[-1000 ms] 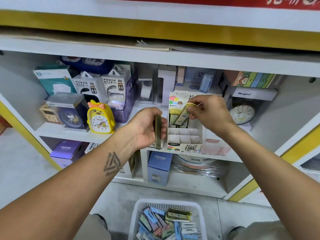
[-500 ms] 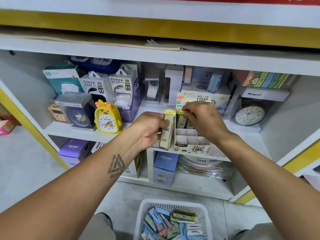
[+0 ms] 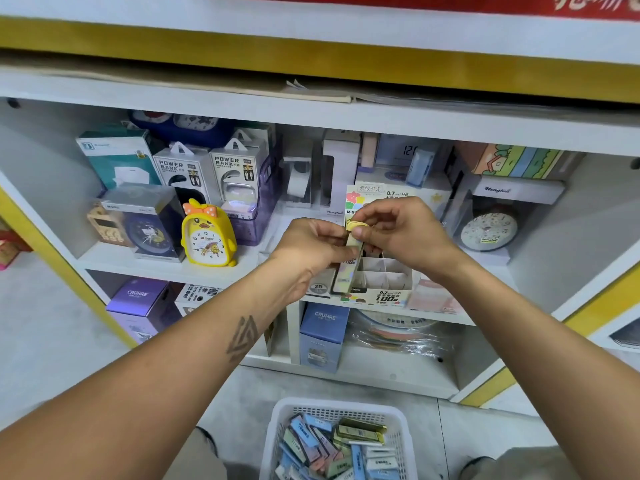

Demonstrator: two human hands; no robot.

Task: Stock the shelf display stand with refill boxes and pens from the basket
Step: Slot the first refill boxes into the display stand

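Both the left hand (image 3: 311, 252) and right hand (image 3: 403, 230) pinch one yellow-capped refill box (image 3: 349, 261) upright over the display stand (image 3: 381, 285), apparently steadying it to slot into a compartment, while more wait in the basket (image 3: 277, 431).

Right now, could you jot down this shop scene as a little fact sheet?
left hand: holds refill box, lower part
right hand: pinches same box at its yellow top
display stand: on shelf, front cells empty
basket: on floor below, holds many boxes
yellow duck clock: left of stand
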